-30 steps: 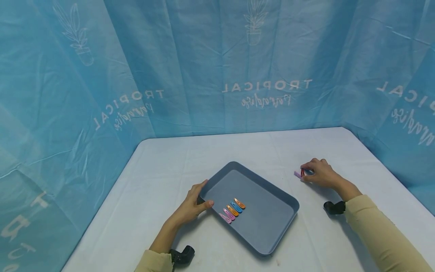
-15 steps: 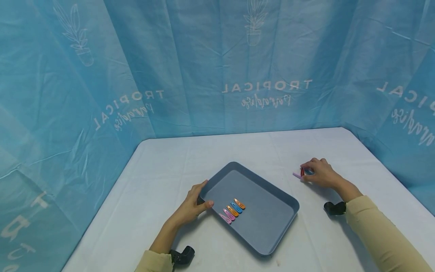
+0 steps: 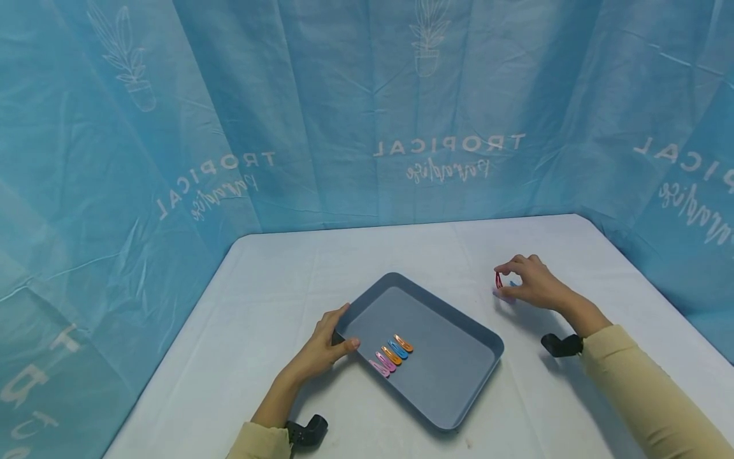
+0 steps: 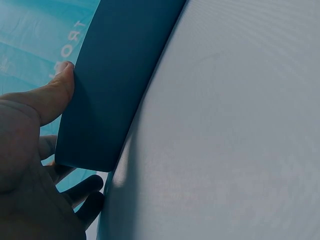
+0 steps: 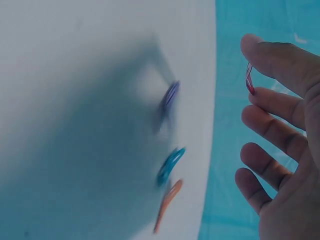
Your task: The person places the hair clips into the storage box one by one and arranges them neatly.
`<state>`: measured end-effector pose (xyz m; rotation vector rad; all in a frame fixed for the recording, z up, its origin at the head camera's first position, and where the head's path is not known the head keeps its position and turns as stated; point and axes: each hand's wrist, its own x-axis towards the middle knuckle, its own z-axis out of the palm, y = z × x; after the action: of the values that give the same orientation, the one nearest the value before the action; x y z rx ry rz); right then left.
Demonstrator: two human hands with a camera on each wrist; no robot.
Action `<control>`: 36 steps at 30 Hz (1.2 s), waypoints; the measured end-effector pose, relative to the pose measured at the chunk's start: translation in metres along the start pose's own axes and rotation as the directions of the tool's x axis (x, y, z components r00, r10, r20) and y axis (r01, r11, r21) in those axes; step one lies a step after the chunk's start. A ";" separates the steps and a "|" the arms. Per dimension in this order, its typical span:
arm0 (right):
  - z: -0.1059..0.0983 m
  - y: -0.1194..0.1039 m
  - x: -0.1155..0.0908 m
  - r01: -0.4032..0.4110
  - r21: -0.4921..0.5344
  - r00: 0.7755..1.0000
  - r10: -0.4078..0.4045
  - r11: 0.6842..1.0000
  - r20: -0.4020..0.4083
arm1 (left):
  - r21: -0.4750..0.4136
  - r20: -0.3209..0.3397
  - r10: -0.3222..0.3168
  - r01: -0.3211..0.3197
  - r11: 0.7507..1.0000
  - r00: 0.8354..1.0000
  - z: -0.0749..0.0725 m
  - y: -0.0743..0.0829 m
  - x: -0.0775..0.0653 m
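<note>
My right hand (image 3: pixel 532 284) pinches a red snap hair clip (image 5: pixel 249 80) between thumb and index finger, the other fingers loosely bent. Below it on the white table lie a purple hair clip (image 5: pixel 170 96), a blue hair clip (image 5: pixel 170 166) and an orange hair clip (image 5: pixel 167 205); the hand partly covers them in the head view. My left hand (image 3: pixel 323 347) grips the left corner of a grey-blue tray (image 3: pixel 447 357), thumb at the rim and fingers along the outer wall. Inside the tray, several hair clips lie in a neat row, among them a blue clip (image 3: pixel 397 349).
The white tablecloth (image 3: pixel 287 274) spreads around the tray, which sits at an angle near the middle. Blue printed curtains (image 3: pixel 344 127) rise behind the table and along both sides. A black wrist camera (image 3: pixel 562 345) is strapped to the right wrist.
My right hand has lifted the red hair clip off the spot by the other clips and shifted slightly left. The left hand and the tray have stayed in place.
</note>
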<state>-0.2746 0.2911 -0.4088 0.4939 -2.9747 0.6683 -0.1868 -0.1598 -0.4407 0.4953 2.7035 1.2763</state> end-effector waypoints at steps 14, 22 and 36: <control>-0.005 -0.048 0.002 0.113 -0.004 0.993 -0.113 0.994 -0.015 | -0.009 0.001 0.003 -0.003 1.000 1.000 0.000 -0.002 0.000; -0.005 -0.067 0.002 0.184 0.024 0.983 -0.184 0.983 -0.011 | -0.029 -0.003 0.004 -0.004 1.000 1.000 0.000 -0.001 0.000; 0.006 -0.095 0.003 0.329 0.031 0.944 -0.329 0.944 0.012 | -0.023 -0.012 0.003 -0.003 1.000 1.000 0.001 -0.003 0.001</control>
<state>-0.2469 0.2065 -0.3756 0.9752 -2.7978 0.6733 -0.1879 -0.1607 -0.4434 0.4907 2.6960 1.3136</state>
